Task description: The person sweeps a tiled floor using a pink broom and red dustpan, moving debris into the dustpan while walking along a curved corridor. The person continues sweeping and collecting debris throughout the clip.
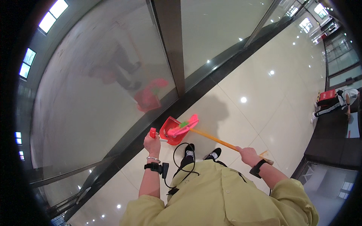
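My left hand (152, 143) is closed around the top of the handle of a red dustpan (179, 139), which rests on the floor beside the black base strip of the glass wall. A broom with pink bristles (194, 121) and a green patch lies over the dustpan's open side, its head partly inside the pan. My right hand (249, 156) grips the broom's yellow-brown stick (216, 139) near its upper end. Some small pale bits show in the pan under the bristles; what they are cannot be told.
A glass wall (113, 70) with a dark metal post (171, 42) runs diagonally along the left, reflecting dustpan and broom. My black shoes (189, 151) stand on glossy cream floor tiles (254, 113). A black cable (174, 158) hangs by my left wrist. A person (336, 103) is at far right, beside a red box (327, 95).
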### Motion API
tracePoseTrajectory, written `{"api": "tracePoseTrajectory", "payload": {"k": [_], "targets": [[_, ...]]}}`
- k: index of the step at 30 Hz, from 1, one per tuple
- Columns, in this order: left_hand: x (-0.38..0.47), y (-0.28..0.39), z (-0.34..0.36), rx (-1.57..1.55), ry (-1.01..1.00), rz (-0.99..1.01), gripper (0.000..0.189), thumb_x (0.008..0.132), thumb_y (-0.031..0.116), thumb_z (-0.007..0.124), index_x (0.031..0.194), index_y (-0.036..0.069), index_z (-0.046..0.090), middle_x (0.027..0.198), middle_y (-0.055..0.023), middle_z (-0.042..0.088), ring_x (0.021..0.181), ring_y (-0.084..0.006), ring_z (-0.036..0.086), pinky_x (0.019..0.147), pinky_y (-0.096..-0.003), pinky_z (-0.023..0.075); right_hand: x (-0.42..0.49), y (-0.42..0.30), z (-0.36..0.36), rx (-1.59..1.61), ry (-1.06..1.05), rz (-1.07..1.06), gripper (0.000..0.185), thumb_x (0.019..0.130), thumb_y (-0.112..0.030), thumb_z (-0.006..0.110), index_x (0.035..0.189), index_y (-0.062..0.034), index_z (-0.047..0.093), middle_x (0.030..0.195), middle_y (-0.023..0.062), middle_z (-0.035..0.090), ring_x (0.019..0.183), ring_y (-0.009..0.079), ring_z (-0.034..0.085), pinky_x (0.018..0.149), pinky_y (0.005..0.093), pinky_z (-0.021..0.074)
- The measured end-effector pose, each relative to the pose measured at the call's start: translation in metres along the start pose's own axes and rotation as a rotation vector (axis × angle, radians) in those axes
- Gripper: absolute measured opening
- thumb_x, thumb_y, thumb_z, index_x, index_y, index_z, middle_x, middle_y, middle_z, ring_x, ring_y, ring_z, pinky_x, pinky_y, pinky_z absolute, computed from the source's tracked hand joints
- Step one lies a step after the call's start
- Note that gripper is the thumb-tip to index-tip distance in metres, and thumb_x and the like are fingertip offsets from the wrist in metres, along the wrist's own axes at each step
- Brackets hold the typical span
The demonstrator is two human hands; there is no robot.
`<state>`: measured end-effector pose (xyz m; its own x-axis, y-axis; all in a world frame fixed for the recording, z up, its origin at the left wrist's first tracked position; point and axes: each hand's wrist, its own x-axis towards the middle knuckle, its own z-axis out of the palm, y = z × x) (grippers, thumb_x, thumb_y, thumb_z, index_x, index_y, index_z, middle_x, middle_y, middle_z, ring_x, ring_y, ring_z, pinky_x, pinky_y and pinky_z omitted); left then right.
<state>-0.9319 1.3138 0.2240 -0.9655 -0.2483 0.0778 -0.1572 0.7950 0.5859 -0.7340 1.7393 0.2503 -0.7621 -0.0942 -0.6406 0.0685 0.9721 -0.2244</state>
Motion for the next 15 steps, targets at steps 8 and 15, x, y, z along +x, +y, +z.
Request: {"api": "tracePoseTrajectory", "payload": {"k": [8, 15], "targets": [[0.004, -0.004, -0.011, -0.06, -0.113, -0.267, 0.006, 0.077, 0.009, 0.062, 0.08, 0.007, 0.067, 0.069, -0.0094, 0.067, 0.063, -0.0253, 0.065, 0.059, -0.035, 0.0515, -0.022, 0.028, -0.016, -0.025, 0.079, 0.223, 0.046, 0.083, -0.007, 0.054, 0.126, -0.0231, 0.052, 0.077, 0.0096, 0.065, 0.074, 0.0302, 0.065, 0.066, 0.0432, 0.0504], [0.0, -0.021, -0.014, -0.196, -0.053, -0.381, 0.005, 0.078, 0.004, 0.06, 0.077, 0.004, 0.065, 0.063, -0.0064, 0.064, 0.048, -0.0164, 0.061, 0.047, -0.0303, 0.0496, 0.094, 0.037, 0.016, -0.058, 0.212, 0.193, 0.035, 0.089, -0.012, 0.048, 0.123, -0.0092, 0.051, 0.071, 0.0117, 0.064, 0.067, 0.03, 0.065, 0.059, 0.0429, 0.0508]]}}
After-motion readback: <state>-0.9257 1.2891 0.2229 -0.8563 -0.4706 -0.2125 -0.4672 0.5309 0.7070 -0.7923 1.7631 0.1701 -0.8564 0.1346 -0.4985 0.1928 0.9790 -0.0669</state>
